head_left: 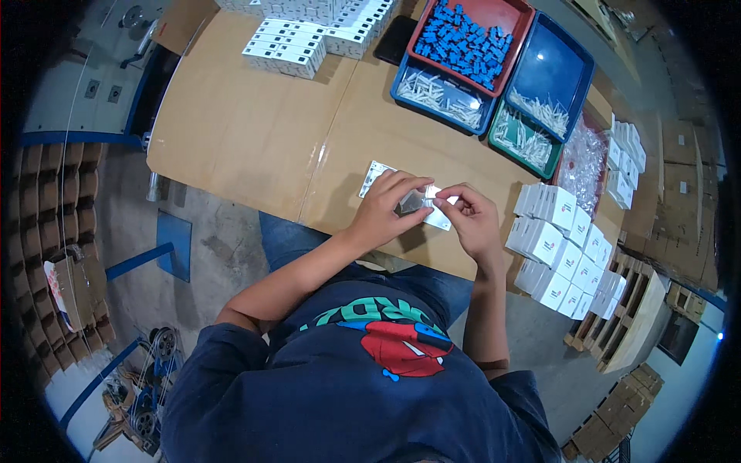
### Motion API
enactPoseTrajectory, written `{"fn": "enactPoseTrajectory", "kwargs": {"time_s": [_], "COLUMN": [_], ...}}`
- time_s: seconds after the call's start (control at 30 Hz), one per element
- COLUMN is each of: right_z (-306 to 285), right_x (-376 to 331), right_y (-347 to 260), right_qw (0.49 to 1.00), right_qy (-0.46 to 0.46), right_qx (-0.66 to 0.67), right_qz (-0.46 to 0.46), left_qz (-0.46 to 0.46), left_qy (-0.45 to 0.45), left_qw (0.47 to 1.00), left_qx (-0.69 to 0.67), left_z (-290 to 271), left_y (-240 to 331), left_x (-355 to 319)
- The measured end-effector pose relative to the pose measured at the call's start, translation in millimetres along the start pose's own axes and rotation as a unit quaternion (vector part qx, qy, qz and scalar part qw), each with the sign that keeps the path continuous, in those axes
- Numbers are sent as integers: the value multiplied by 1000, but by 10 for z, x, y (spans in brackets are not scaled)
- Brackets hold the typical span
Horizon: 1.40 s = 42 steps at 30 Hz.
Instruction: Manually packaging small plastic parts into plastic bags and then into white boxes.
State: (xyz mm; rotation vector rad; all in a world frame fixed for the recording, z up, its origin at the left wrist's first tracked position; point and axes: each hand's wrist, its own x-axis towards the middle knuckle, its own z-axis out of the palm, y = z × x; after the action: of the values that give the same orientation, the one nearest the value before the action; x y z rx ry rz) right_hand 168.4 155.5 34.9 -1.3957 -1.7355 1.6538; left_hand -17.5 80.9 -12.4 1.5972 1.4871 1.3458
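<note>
The table [255, 131] is covered in brown corrugated cardboard — matt, smooth, with a visible seam. The small bag [413, 202] pinched between the left hand [384, 212] and the right hand [472, 220] looks like thin clear plastic film, glossy where it catches light. The red tray [519, 17], the blue trays [557, 69] and the green tray [525, 147] are hard moulded plastic with a slight sheen. The white boxes [559, 247] are smooth printed cardboard — nearly matt. The pallet [625, 324] under them is rough bare wood. The person's navy T-shirt [347, 393] is soft matt cloth, and the floor [131, 201] looks like dull, rough concrete.
</note>
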Motion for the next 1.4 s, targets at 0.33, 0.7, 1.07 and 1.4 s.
{"fn": "enactPoseTrajectory", "kwargs": {"time_s": [0.33, 0.7, 1.07, 1.4], "right_z": [12, -80, -425, -1512], "right_x": [-3, -45, 417, 1367], "right_y": [-16, 41, 602, 938], "right_qw": [995, 988, 997, 871], "right_qy": [-40, -116, 3, 323], "right_qx": [-14, -63, 39, -363], "right_qz": [-94, -75, -62, 74], "left_qz": [-15, -39, -125, -151], "left_qy": [-2, -71, -71, -89], "left_qw": [1000, 992, 987, 983], "left_qx": [10, -97, -67, -56], "left_z": [-44, 21, -43, -52], "left_y": [9, -17, -210, -133], "left_x": [-18, -24, -128, -158]}}
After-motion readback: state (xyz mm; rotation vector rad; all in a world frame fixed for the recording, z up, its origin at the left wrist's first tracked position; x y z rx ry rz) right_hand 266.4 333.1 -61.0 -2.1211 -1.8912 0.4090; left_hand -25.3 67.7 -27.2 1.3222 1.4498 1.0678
